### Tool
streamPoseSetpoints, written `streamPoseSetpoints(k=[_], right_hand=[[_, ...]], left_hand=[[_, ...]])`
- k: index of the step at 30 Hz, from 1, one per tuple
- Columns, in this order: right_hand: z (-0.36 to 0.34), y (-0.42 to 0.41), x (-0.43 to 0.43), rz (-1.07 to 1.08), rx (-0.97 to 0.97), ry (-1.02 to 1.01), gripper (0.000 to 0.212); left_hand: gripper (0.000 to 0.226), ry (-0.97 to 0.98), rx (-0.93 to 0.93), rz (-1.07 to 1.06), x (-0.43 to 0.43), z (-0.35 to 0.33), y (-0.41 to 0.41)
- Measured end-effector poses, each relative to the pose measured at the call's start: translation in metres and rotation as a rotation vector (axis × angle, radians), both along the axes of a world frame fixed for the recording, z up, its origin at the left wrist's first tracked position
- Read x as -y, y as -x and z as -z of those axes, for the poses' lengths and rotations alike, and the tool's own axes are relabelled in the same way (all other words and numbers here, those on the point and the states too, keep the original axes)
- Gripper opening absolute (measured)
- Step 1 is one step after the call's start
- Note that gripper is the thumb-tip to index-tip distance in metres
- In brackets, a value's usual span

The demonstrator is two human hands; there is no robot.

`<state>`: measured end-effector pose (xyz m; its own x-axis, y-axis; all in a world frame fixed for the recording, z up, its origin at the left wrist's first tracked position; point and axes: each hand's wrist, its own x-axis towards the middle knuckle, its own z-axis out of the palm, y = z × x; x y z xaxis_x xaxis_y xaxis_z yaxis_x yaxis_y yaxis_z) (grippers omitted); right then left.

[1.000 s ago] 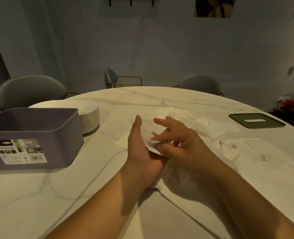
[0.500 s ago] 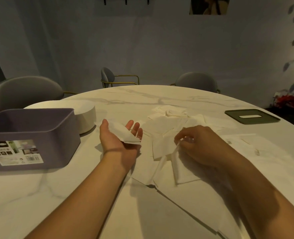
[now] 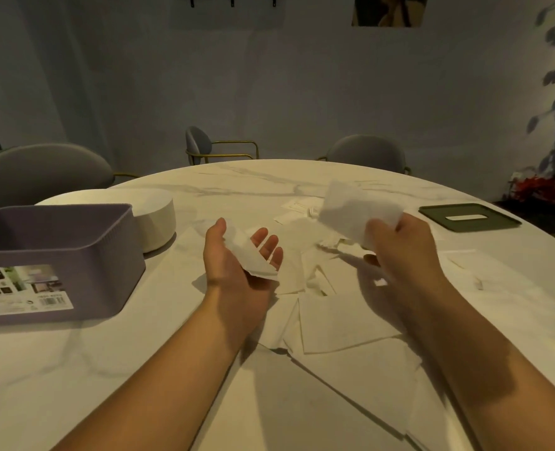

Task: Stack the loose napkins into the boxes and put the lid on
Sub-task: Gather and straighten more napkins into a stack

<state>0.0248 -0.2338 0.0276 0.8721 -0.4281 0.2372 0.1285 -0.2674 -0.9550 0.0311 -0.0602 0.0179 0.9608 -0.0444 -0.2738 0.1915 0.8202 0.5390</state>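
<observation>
The left hand (image 3: pixel 237 265) lies palm up over the table (image 3: pixel 74 369), fingers loose and spread, with a folded napkin (image 3: pixel 251 260) resting across the palm. I see no pinch on it.

The right hand (image 3: pixel 399 245) is to its right and a little farther off, raised above the table. Its fingers pinch the near edge of a second napkin (image 3: pixel 357 209), which stands up and away from them, its broad side running roughly left to right.

By my reckoning the next move is leftward: that sheet goes onto the one in the left palm, so the gap between the two hands is what matters.

The box (image 3: pixel 106 275), purple and open-topped, stands at the left, nearer the left hand. The green lid (image 3: pixel 438 213) lies flat at the far right.

More loose napkins (image 3: pixel 344 317), white, thin and overlapping, lie scattered between and under the arms.
</observation>
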Motion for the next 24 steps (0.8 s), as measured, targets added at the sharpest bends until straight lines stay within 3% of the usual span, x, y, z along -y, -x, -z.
streamPoseSetpoints(k=[2,4,7,9,11,13,16,19,22,24], right_hand=[[0.002,-0.002,-0.002,0.01,0.021,-0.178,0.018],[0.001,0.0,-0.009,-0.009,0.115,0.01,0.021],[0.0,0.008,-0.03,-0.218,0.284,0.456,0.017],[0.001,0.011,-0.039,-0.365,0.248,0.643,0.014],[0.001,0.012,-0.04,-0.501,0.225,0.716,0.023],[-0.003,0.013,-0.033,-0.563,0.21,0.652,0.029],[-0.004,0.013,-0.019,-0.585,0.049,0.614,0.034],[-0.004,0.018,-0.016,-0.665,-0.214,0.746,0.044],[-0.001,0.026,-0.021,-0.634,-0.321,0.873,0.056],[0.0,0.03,-0.022,-0.562,-0.329,0.908,0.058]], left_hand=[[0.052,0.003,-0.002,0.062,0.008,-0.001,0.005],[0.048,-0.003,0.017,0.113,0.017,-0.001,0.009],[0.045,-0.016,0.096,0.185,0.022,0.0,0.014],[0.055,-0.016,0.125,0.235,0.02,-0.001,0.013],[0.053,-0.004,0.084,0.192,0.015,-0.003,0.011],[0.046,0.002,0.043,0.082,0.008,-0.006,0.008],[0.055,0.066,0.02,-0.013,-0.006,-0.007,0.001],[0.071,0.086,0.003,-0.052,-0.015,-0.005,-0.004],[0.065,0.085,0.017,-0.032,-0.016,-0.004,-0.004],[0.048,0.081,0.001,-0.011,-0.017,-0.002,-0.006]])
